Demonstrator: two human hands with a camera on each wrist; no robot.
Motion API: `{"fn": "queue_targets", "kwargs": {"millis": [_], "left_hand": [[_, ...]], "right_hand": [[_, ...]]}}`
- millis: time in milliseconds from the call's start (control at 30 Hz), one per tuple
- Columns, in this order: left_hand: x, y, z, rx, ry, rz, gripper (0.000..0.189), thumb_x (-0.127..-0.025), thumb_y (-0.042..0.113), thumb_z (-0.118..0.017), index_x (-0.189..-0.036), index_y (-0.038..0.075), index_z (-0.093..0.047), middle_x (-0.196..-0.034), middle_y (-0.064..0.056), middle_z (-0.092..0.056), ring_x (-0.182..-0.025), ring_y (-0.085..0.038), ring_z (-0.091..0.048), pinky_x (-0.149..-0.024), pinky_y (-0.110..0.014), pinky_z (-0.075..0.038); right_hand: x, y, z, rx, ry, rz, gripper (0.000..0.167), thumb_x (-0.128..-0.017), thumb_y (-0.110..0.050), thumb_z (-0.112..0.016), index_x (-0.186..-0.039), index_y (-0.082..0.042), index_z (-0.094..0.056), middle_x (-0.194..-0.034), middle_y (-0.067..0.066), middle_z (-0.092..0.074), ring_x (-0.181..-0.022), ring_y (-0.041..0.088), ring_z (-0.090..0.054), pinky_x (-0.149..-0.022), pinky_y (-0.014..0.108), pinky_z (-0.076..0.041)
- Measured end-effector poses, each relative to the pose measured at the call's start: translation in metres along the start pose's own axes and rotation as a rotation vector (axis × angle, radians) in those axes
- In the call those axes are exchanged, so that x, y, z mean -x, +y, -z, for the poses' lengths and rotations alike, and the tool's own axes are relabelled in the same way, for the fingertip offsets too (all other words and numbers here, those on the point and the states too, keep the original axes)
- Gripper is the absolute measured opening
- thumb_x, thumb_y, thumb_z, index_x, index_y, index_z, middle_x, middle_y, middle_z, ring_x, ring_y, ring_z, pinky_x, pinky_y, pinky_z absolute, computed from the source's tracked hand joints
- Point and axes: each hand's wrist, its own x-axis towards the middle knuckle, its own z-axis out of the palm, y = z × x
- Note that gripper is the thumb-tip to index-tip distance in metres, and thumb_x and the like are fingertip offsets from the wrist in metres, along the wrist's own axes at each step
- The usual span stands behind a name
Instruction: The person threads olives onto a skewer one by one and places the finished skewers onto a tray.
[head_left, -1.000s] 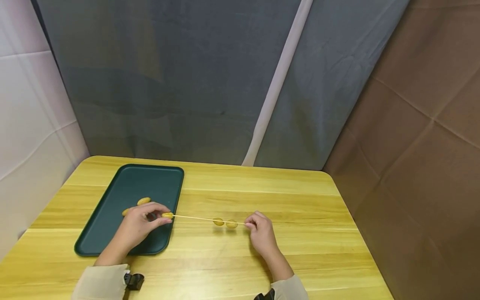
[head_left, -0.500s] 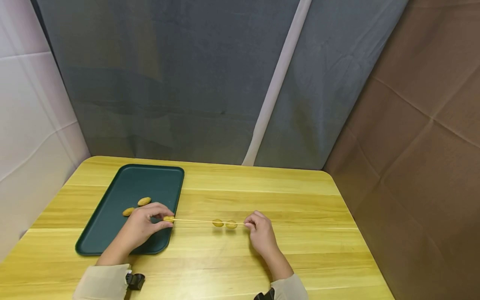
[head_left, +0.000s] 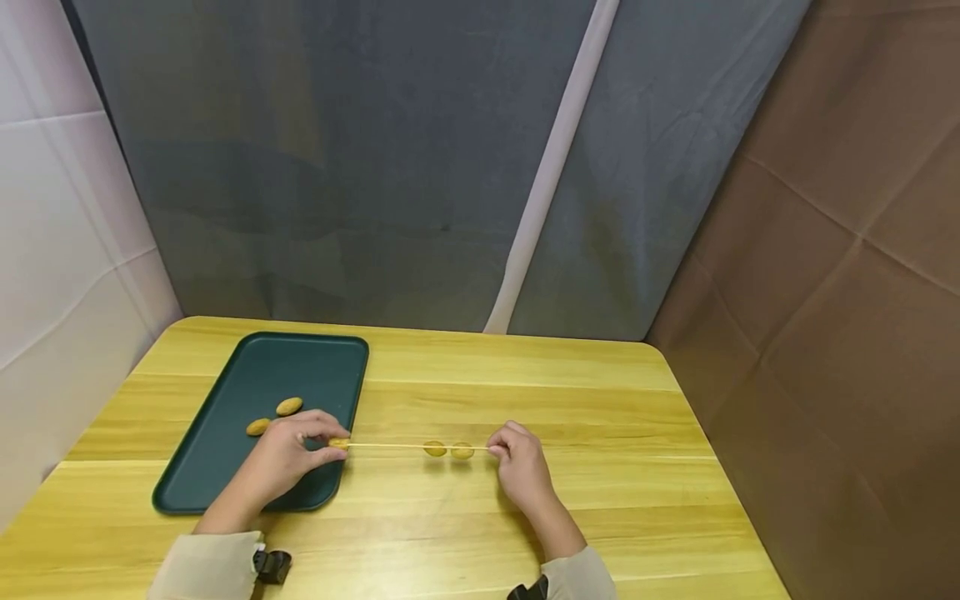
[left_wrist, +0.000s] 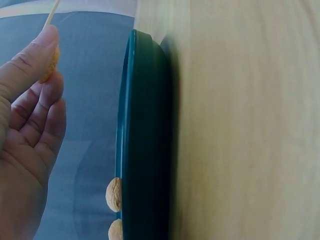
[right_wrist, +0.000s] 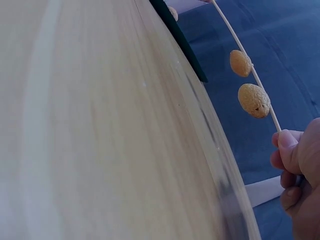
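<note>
My left hand (head_left: 287, 457) pinches a golden-brown oval ball with wrinkled skin (head_left: 339, 443) between thumb and fingers, over the tray's right edge. A thin, pale skewer (head_left: 386, 445) runs level from that ball to my right hand (head_left: 522, 468), which pinches its right end. Two more oval balls sit on the skewer near the right hand, the larger-looking one (right_wrist: 254, 100) closest to it in the right wrist view and the other (right_wrist: 240, 63) a short gap farther along. In the left wrist view the held ball (left_wrist: 50, 67) shows partly behind the thumb.
A dark green tray (head_left: 300, 358) lies on the left of the wooden table (head_left: 600, 483). Two loose oval balls, one farther back (head_left: 289, 406) and one nearer (head_left: 258, 427), rest in it. Grey cloth (head_left: 337, 167) hangs behind; brown cloth (head_left: 840, 292) hangs at the right.
The left hand and its ball have sunk slightly, bringing the skewer from a slant to nearly level. The right hand has hardly moved.
</note>
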Motion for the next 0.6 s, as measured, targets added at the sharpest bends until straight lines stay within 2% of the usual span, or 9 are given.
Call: {"fn": "queue_targets", "kwargs": {"millis": [333,600], "left_hand": [[-0.0001,0.0004,-0.0042,-0.001,0.014,-0.037,0.022,-0.076,0.006,-0.088,-0.096,0.012,-0.081,-0.098,0.008,-0.071,-0.086,-0.006,-0.064,-0.074,-0.04,-0.057],[-0.0013,0.002,-0.0063,-0.02,0.016,-0.062,0.023,-0.075,0.007,-0.089,-0.096,0.012,-0.082,-0.098,0.008,-0.072,-0.093,-0.015,-0.067,-0.075,-0.038,-0.058]], "right_hand": [[0.0009,-0.0021,-0.0013,0.008,-0.009,-0.015,0.009,-0.09,0.0,-0.071,-0.084,-0.006,-0.07,-0.082,-0.008,-0.057,-0.075,0.008,-0.054,-0.067,0.024,-0.052],[0.0003,-0.0036,-0.0018,0.005,0.001,0.003,0.009,-0.089,0.001,-0.072,-0.083,-0.006,-0.071,-0.082,-0.007,-0.059,-0.076,0.008,-0.057,-0.068,0.024,-0.053]]}}
